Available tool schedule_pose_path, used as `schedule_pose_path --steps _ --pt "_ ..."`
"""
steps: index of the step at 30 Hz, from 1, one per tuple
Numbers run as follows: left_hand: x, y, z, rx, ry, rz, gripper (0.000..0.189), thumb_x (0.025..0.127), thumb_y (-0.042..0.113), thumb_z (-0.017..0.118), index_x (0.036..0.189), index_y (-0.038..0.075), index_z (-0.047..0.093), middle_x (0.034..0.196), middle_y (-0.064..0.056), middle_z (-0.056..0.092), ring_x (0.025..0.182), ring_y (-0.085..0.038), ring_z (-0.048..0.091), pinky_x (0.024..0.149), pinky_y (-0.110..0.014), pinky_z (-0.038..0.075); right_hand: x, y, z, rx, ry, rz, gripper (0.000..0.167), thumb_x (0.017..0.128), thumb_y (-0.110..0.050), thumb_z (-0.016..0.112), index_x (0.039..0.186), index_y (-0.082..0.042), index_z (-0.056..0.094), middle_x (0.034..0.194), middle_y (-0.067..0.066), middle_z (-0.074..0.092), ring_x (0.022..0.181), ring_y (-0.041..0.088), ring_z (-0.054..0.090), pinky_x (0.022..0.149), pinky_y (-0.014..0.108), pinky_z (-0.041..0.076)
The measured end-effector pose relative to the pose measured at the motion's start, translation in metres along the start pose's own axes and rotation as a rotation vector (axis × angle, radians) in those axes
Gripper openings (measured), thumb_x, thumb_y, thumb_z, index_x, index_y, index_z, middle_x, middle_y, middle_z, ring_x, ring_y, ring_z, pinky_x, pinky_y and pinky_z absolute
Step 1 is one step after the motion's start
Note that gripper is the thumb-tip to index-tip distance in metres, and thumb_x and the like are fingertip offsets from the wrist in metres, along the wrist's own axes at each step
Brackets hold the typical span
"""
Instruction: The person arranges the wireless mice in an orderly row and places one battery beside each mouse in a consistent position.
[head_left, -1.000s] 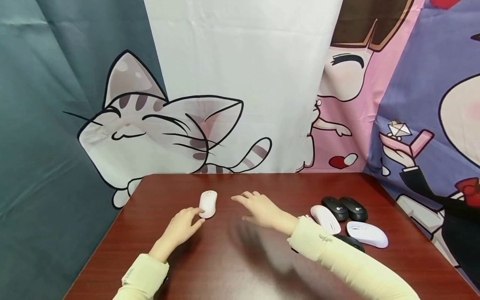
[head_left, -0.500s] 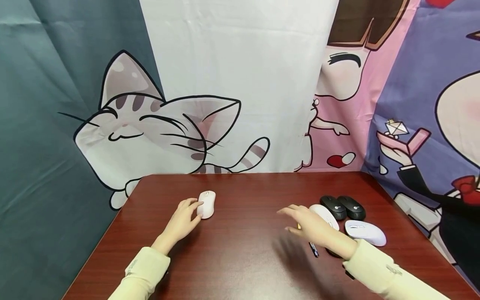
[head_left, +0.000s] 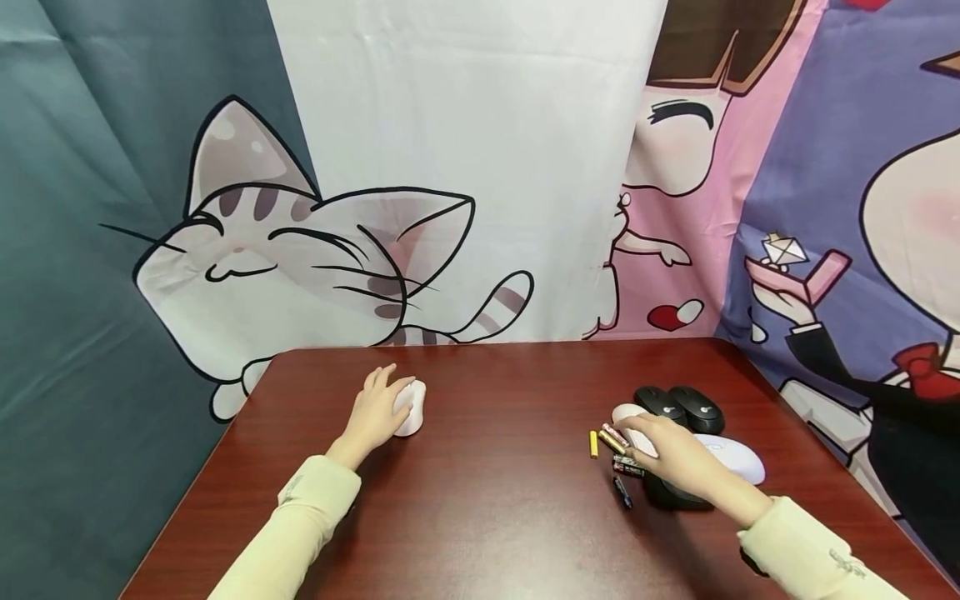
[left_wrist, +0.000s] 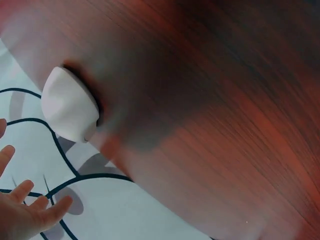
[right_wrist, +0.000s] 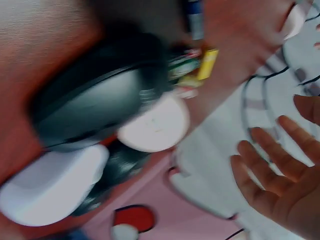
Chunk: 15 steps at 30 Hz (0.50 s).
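With both grips relaxed and holding nothing, left hand (head_left: 372,415) by the lone white mouse (left_wrist: 70,107) at the bench (head_left: 487,517)'s ten o'clock, right hand (head_left: 675,454) over the clustered white mouse (right_wrist: 157,125) at two, any lowering should be gentle, sparing batteries (head_left: 612,442) at its eight.

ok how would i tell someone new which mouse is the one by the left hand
On the dark red table, find the person's left hand. Close against it lies the white mouse, the only one set apart: the other mice cluster near the right hand.
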<state>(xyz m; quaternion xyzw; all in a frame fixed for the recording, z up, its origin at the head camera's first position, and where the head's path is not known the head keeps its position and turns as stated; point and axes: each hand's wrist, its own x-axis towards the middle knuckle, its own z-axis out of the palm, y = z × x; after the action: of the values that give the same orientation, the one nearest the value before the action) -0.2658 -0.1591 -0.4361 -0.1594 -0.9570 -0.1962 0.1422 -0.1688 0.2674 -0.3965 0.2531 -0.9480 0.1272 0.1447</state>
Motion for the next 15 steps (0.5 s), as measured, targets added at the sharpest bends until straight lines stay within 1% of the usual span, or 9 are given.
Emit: schedule_pose_path --steps 2,4,6,8,11,15 --pt "0.004 0.000 0.004 0.001 -0.008 -0.010 0.041 0.083 0.014 0.065 0.124 0.009 0.060 0.138 -0.026 0.043 0.130 -0.048 0.034 0.090 -0.064 0.040 -0.004 0.011 0.002 -0.025 0.011 0.015 0.031 0.073 -0.006 0.075 0.103 -0.006 0.066 0.099 0.010 0.068 0.090 0.029 0.064 0.075 0.046 0.051" --pt "0.005 -0.001 0.007 -0.007 -0.026 -0.010 0.041 0.084 0.014 0.064 0.124 0.009 0.060 0.137 -0.025 0.044 0.128 -0.047 0.037 0.089 -0.063 0.042 -0.009 0.023 0.004 -0.057 0.029 0.025 0.030 0.071 -0.005 0.075 0.100 -0.005 0.066 0.098 0.012 0.068 0.092 0.032 0.064 0.077 0.049 0.051" --pt "0.006 -0.001 0.010 -0.025 -0.047 -0.010 0.040 0.084 0.014 0.064 0.124 0.009 0.060 0.135 -0.024 0.047 0.125 -0.045 0.041 0.086 -0.061 0.045 -0.013 0.035 0.007 -0.080 0.065 0.016 0.028 0.069 -0.003 0.075 0.095 -0.006 0.066 0.093 0.010 0.067 0.088 0.030 0.064 0.074 0.047 0.051" --pt "0.007 -0.001 0.012 -0.041 -0.067 -0.018 0.039 0.085 0.013 0.063 0.124 0.009 0.060 0.133 -0.023 0.049 0.123 -0.043 0.044 0.083 -0.061 0.046 -0.018 0.049 0.010 -0.088 0.104 0.007 0.028 0.068 -0.001 0.075 0.094 -0.007 0.067 0.092 0.008 0.067 0.087 0.027 0.064 0.074 0.046 0.051" --pt "0.009 -0.002 0.015 -0.026 -0.096 -0.037 0.039 0.087 0.014 0.063 0.125 0.009 0.060 0.132 -0.022 0.050 0.121 -0.042 0.047 0.081 -0.060 0.048 -0.026 0.068 0.012 -0.089 0.148 -0.003 0.030 0.066 0.002 0.074 0.093 -0.008 0.067 0.090 0.005 0.066 0.082 0.023 0.062 0.072 0.044 0.050" --pt "0.013 -0.003 0.020 0.013 -0.140 -0.051 0.042 0.086 0.013 0.063 0.128 0.010 0.058 0.131 -0.022 0.049 0.117 -0.041 0.047 0.077 -0.057 0.050 -0.035 0.089 0.013 -0.102 0.134 0.029 0.032 0.065 0.005 0.074 0.094 -0.007 0.066 0.092 0.008 0.066 0.083 0.029 0.062 0.070 0.048 0.049"
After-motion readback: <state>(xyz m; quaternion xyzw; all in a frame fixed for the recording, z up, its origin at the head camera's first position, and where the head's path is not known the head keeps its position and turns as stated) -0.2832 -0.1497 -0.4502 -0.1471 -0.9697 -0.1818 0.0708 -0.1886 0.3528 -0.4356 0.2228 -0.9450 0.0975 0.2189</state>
